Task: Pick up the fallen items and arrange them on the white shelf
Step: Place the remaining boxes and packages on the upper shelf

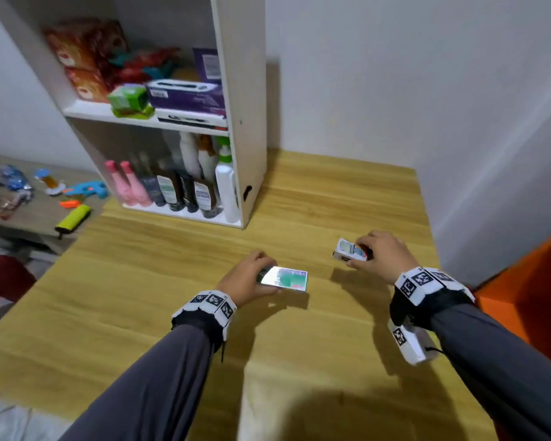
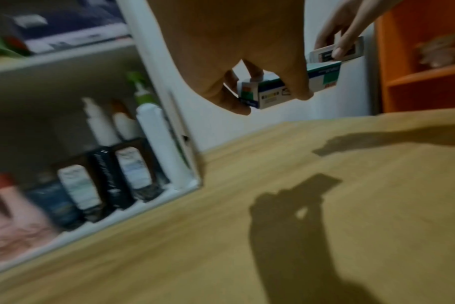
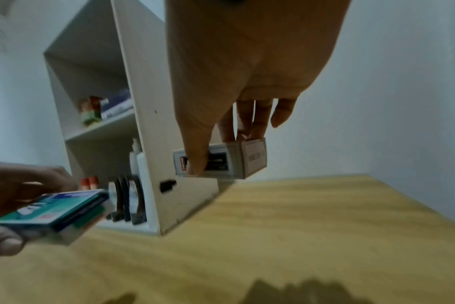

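My left hand (image 1: 252, 278) grips one end of a flat teal-and-white box (image 1: 288, 279) and holds it level above the wooden table (image 1: 178, 281); the left wrist view shows the same teal box (image 2: 291, 86) between thumb and fingers. My right hand (image 1: 379, 256) pinches a small white box with red print (image 1: 349, 250), lifted off the table; this small box (image 3: 221, 159) sits between thumb and fingertips. The white shelf (image 1: 245, 100) stands at the table's back left, with snack packs and boxes on its upper level and bottles below.
A lower grey side table (image 1: 29, 214) at the left carries toys and a yellow lighter (image 1: 74, 218). An orange shelf unit (image 1: 528, 291) stands at the right. White walls close the back and right sides. A dark red seat (image 1: 4, 281) sits at the far left.
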`<control>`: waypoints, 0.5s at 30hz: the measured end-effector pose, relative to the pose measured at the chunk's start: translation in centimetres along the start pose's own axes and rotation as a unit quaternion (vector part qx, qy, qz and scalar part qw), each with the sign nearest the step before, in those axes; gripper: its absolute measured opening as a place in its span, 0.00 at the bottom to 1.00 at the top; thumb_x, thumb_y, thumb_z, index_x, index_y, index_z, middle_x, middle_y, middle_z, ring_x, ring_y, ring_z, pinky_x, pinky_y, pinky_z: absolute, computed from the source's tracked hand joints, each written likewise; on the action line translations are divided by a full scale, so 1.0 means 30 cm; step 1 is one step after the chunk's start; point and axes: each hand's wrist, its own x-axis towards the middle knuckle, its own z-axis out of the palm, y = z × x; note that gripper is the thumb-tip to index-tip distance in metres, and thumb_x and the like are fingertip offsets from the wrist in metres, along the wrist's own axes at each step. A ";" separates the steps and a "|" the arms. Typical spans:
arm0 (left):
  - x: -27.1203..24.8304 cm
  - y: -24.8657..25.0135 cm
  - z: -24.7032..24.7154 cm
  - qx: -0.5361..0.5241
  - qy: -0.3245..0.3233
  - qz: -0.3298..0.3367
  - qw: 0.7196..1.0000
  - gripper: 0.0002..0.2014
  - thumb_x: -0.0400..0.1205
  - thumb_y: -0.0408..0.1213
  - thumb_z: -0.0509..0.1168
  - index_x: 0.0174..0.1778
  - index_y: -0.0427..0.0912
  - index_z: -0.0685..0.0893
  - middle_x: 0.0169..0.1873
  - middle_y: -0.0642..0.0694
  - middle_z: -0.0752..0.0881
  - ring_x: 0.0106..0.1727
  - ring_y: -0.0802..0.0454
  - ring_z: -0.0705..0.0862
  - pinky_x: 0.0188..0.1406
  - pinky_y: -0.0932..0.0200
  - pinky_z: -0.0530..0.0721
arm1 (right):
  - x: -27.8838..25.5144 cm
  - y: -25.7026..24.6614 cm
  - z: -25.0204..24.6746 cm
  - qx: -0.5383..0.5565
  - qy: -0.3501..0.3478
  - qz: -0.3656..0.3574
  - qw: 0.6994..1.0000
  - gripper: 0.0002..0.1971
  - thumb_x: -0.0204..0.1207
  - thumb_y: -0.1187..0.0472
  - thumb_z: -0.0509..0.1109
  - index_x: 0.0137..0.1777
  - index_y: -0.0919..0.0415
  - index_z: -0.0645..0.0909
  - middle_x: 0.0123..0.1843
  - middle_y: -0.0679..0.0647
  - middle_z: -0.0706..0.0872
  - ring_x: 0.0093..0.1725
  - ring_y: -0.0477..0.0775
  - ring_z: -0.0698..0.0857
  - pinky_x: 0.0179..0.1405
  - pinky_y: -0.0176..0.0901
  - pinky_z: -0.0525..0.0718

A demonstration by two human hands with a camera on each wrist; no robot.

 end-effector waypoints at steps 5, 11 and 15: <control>0.030 -0.100 -0.412 0.014 0.164 -0.013 0.986 0.26 0.70 0.44 0.77 0.63 0.40 0.81 0.56 0.45 0.76 0.54 0.54 0.78 0.55 0.60 0.82 | 0.152 -0.257 -0.224 0.030 0.092 -0.059 0.994 0.22 0.70 0.40 0.71 0.56 0.54 0.82 0.48 0.52 0.81 0.49 0.56 0.79 0.40 0.43 0.71; 0.028 -0.323 -0.908 0.062 0.282 0.004 0.957 0.25 0.72 0.42 0.76 0.64 0.44 0.80 0.55 0.52 0.74 0.53 0.58 0.76 0.51 0.67 0.77 | 0.327 -0.665 -0.423 0.079 0.180 -0.133 0.971 0.24 0.67 0.39 0.72 0.57 0.54 0.84 0.44 0.50 0.80 0.45 0.54 0.81 0.44 0.50 0.82; 0.028 -0.524 -1.174 0.097 0.314 0.010 0.944 0.25 0.72 0.41 0.76 0.64 0.44 0.80 0.58 0.47 0.77 0.57 0.53 0.77 0.58 0.54 0.81 | 0.426 -0.924 -0.500 0.079 0.222 -0.168 0.957 0.27 0.67 0.37 0.72 0.60 0.55 0.84 0.51 0.50 0.84 0.51 0.52 0.82 0.49 0.47 0.81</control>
